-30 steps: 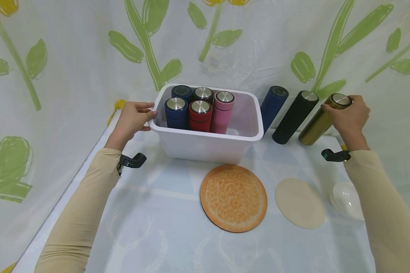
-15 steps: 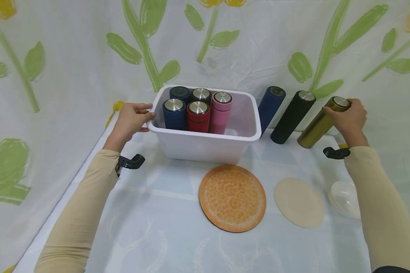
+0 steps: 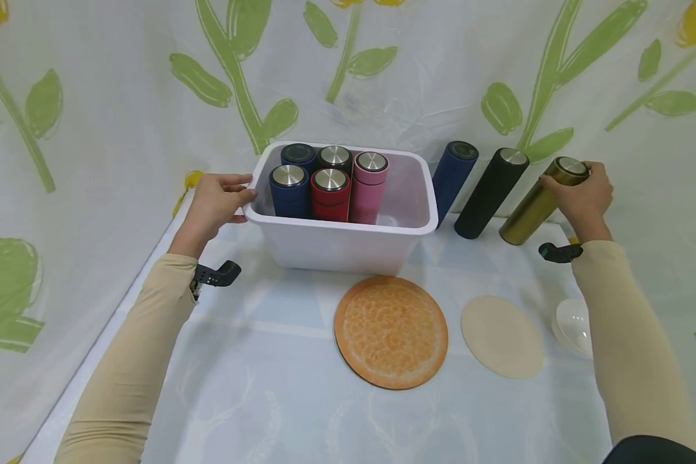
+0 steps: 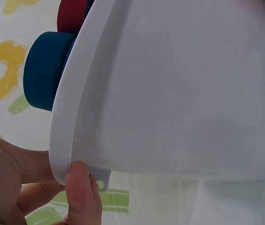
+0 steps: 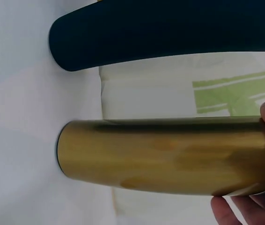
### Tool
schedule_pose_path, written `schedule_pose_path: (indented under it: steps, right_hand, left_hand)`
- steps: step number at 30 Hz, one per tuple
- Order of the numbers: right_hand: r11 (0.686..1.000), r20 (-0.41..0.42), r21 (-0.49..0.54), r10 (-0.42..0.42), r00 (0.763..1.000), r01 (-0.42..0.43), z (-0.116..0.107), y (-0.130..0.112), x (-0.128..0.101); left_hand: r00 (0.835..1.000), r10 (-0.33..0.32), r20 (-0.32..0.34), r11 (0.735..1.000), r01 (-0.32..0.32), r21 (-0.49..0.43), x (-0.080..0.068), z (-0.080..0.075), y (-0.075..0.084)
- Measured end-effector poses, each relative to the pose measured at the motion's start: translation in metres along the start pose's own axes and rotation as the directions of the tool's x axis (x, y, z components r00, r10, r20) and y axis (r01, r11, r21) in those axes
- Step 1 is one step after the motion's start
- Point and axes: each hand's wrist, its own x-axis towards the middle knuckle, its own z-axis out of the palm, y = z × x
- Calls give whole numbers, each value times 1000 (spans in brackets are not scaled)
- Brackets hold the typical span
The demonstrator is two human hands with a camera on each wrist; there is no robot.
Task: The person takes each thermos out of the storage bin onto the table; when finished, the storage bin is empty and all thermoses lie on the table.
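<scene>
My left hand grips the left end of a white plastic bin; in the left wrist view its thumb presses the outside below the rim. Inside the bin several thermos flasks stand upright: two blue, one black, one red and one pink. At the far right my right hand holds a gold thermos flask near its silver lid, thumb on one side and fingers on the other. The flask's base is at the table, close to a black thermos flask.
A blue thermos flask stands between the bin and the black one. Nearer on the table lie a round orange-brown mat and a beige disc. A white bowl sits beside the right forearm. A flower-print curtain hangs behind.
The head view has shifted slightly, so everything sits a little further left. Both hands keep their hold on the bin and the gold thermos flask, with little other visible movement.
</scene>
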Motion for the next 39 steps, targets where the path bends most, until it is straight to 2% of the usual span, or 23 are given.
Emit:
schedule_pose_path:
  steps: [5, 13, 20, 29, 39]
  right_hand:
    - [1000, 32, -19, -18, 999, 19, -1, -5, 1]
    - [996, 100, -65, -47, 994, 54, -16, -6, -5]
    - [992, 71, -61, -102, 992, 107, -27, -20, -2]
    - [995, 77, -55, -82, 994, 87, -39, -29, -11]
    - [986, 29, -52, -159, 987, 160, -46, -50, -25]
  left_hand:
    - [1000, -4, -3, 1000, 4, -15, -2, -1, -1]
    - [1000, 0, 10, 1000, 0, -25, 1, 1, 3]
    - [1000, 3, 5, 1000, -2, -21, 3, -1, -1]
    - [1000, 11, 6, 999, -11, -31, 2, -1, 0]
    - [1000, -1, 5, 1000, 2, -23, 3, -1, -2]
